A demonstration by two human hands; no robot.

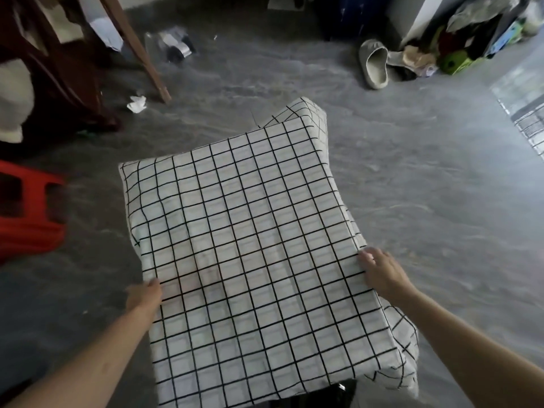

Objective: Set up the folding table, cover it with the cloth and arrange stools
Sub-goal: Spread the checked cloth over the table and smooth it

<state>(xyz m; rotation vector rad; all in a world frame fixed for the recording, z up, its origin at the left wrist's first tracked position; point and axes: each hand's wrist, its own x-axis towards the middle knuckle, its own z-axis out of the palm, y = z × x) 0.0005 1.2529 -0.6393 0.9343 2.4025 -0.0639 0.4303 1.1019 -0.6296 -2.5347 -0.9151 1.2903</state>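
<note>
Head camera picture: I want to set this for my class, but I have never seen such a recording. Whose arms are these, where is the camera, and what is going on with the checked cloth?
No machine here: a person wears one wide-angle camera on the head, looking forward and down, so the two bare arms coming in from the bottom are their own. A white cloth with a black grid is spread over a small table, which it hides almost wholly; its edges hang down the sides. The left hand is at the cloth's left edge and the right hand at its right edge; whether the fingers pinch or only press is not clear. On the grey floor around it are a red stool at left, a slipper and some clutter further back.
</note>
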